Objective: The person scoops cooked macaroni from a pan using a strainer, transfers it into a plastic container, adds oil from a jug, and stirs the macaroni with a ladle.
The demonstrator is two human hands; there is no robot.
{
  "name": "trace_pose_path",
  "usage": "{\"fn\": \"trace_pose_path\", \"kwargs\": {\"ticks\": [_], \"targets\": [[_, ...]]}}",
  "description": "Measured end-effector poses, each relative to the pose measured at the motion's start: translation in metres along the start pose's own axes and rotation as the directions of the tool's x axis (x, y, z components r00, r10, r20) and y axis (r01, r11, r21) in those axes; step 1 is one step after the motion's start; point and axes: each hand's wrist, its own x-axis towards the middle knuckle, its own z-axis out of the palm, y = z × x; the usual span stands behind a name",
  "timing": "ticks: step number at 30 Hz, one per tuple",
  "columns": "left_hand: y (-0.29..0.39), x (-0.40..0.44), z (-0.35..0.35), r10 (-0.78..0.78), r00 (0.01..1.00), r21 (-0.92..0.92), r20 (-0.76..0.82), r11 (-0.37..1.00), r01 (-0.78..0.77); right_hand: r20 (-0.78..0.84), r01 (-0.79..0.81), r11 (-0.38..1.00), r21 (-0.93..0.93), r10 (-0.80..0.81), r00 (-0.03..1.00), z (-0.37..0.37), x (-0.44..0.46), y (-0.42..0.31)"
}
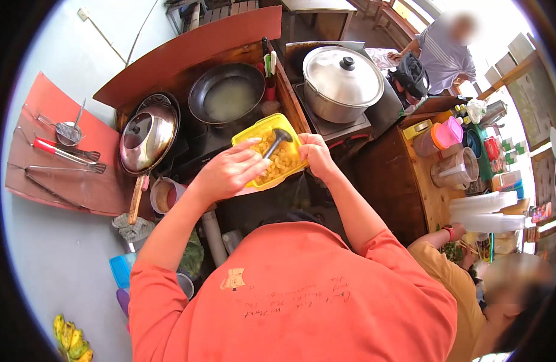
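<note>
My right hand [316, 154] grips the right rim of a yellow plastic container [280, 182], held tilted in front of the stove. Inside lie yellow, glistening chunks of food [274, 172]. A black ladle [282, 136] rests its head over the chunks, and its handle slants down to the left into the fingers of my left hand [233, 169]. These fingers are fairly straight and pressed together around the handle's end, which they partly hide. Just beyond the container stands a dark wok [226, 90] with pale, cloudy liquid in it.
A lidded steel pot [343, 81] stands back right; a pan with a shiny lid [148, 140] sits left. Utensils [70, 151] hang on a red board. A wooden counter [426, 187] carries tubs. One person [444, 51] is across the room, another [453, 289] at right.
</note>
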Motion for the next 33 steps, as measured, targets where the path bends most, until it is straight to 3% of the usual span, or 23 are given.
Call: {"fn": "trace_pose_path", "kwargs": {"ticks": [4, 8, 12, 16, 20, 26, 30, 32, 33], "targets": [[0.016, -0.003, 0.013, 0.104, 0.994, -0.071, 0.04, 0.992, -0.101, 0.004, 0.03, 0.999, 0.015, -0.03, 1.0, -0.01, 0.003, -0.002], [0.009, 0.0, -0.017, 0.115, 0.992, -0.073, 0.055, 0.991, -0.111, 0.01, -0.062, 0.995, 0.077, 0.061, 0.998, -0.015, -0.003, -0.005], [-0.011, 0.014, -0.021, 0.189, 0.975, 0.082, 0.113, 0.977, -0.199, 0.093, -0.058, 0.998, 0.032, 0.055, 0.994, -0.011, -0.003, -0.012], [-0.014, 0.007, -0.004, 0.215, 0.956, 0.065, 0.199, 0.971, -0.231, 0.067, -0.045, 0.999, 0.002, 0.045, 0.997, -0.012, -0.003, -0.017], [-0.006, 0.01, -0.016, 0.206, 0.963, -0.043, 0.177, 0.979, -0.201, 0.064, -0.067, 0.997, 0.024, 0.065, 0.996, -0.016, -0.005, -0.01], [-0.017, 0.008, 0.007, 0.243, 0.947, 0.011, 0.21, 0.968, -0.251, 0.039, -0.085, 0.996, -0.016, 0.086, 0.996, -0.009, -0.008, -0.017], [-0.004, 0.012, -0.002, 0.176, 0.954, -0.102, 0.243, 0.983, -0.155, -0.004, -0.077, 0.997, 0.028, 0.077, 0.997, -0.016, -0.005, -0.002], [-0.007, 0.016, 0.0, 0.201, 0.969, 0.013, 0.145, 0.979, -0.205, 0.072, -0.081, 0.997, -0.007, 0.081, 0.994, -0.013, -0.007, -0.007], [-0.012, 0.013, 0.008, 0.164, 0.967, -0.003, 0.193, 0.986, -0.167, 0.097, -0.073, 0.997, -0.015, 0.074, 0.992, -0.012, -0.006, -0.008]]}}
